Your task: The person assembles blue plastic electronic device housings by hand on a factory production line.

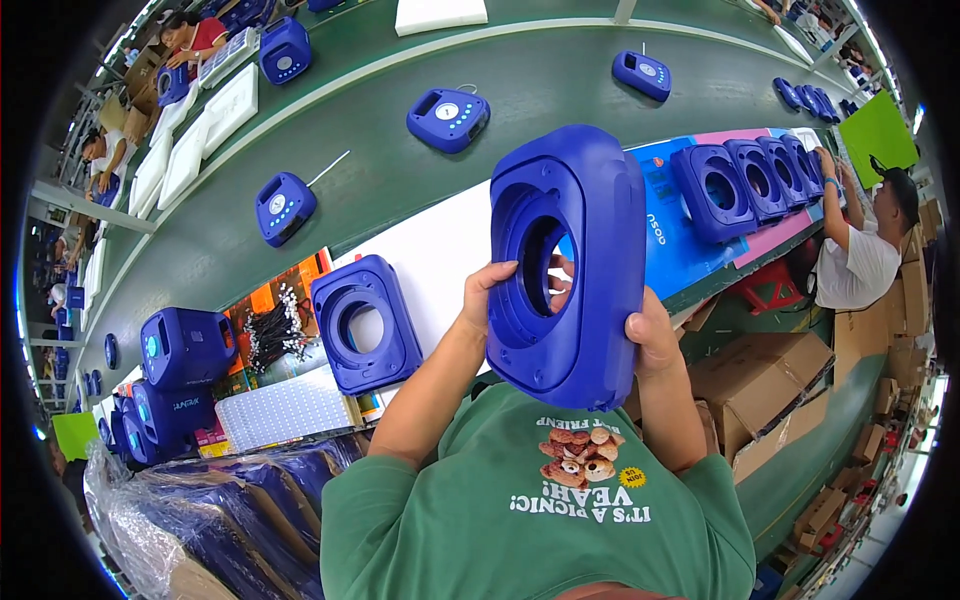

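In front of my chest I hold up a blue plastic speaker housing [610, 290], tilted, with a big round hole in its face. My left hand [483, 298] grips its left side, the thumb at the edge of the hole; fingertips show through the hole. My right hand [652, 335] clasps the lower right side, its other fingers hidden behind the housing. A similar blue housing [397, 335] rests on the bench by my left forearm. To the right, several more housings [712, 200] stand in a row on the blue and pink sheets.
Beyond the bench, a green conveyor belt [370, 190] carries blue tops with handles [448, 120]. On the left are a bundle of black wires [275, 335], assembled blue speakers [188, 348] and plastic-wrapped parts [230, 510]. Cardboard boxes [760, 385] and a co-worker [865, 260] are at right.
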A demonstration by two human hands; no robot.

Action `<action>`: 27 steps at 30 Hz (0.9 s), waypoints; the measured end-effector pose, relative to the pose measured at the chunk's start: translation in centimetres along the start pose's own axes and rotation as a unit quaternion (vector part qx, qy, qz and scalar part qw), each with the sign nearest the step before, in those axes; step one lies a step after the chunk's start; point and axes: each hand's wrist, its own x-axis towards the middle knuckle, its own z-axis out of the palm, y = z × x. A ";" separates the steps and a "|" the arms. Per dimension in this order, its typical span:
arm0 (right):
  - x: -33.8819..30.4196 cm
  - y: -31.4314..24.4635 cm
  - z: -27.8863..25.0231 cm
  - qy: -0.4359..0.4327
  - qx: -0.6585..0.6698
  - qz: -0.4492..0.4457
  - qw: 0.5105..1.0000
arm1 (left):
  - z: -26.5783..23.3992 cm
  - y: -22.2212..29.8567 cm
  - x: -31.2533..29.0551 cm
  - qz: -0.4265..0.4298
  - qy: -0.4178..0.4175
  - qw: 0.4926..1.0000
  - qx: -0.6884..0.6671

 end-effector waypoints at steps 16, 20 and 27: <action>-0.4 -0.6 -0.4 0.032 -0.059 -0.004 0.998 | -0.1 0.9 0.8 0.044 0.003 0.988 0.150; -1.6 2.1 -7.2 -0.002 0.071 -0.121 0.990 | 3.3 1.7 -0.5 0.223 0.024 0.914 0.337; -2.3 7.8 -6.4 -0.045 0.275 -0.017 0.960 | 7.5 0.3 -1.8 0.173 0.010 0.923 0.342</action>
